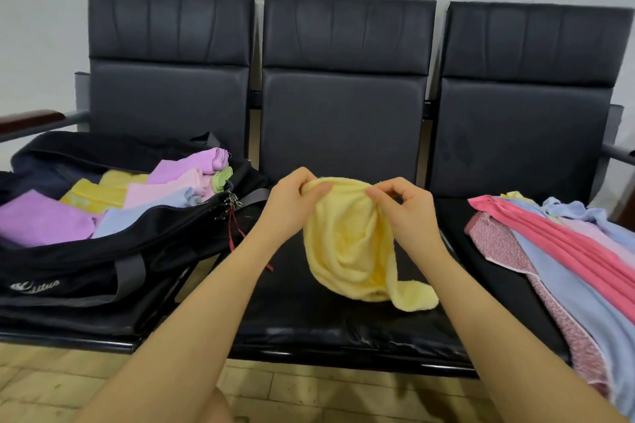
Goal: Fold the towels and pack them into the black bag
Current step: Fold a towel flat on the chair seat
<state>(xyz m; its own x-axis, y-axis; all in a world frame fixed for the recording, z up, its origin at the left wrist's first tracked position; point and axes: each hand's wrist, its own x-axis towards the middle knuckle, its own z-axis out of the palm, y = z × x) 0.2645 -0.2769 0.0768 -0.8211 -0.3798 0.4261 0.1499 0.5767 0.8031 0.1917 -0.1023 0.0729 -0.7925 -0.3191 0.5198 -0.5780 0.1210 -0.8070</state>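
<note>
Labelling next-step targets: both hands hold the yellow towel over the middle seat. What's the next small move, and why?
Probably pull the hands apart to spread the soft yellow terry towel. The left hand and right hand pinch its top edge close together, so it hangs bunched and twisted, not flat enough to fold.

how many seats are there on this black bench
3. The left seat holds the open black bag, the middle seat lies under the yellow towel gripped by both hands, and the right seat carries the unfolded towel pile. None looks hidden.
</note>
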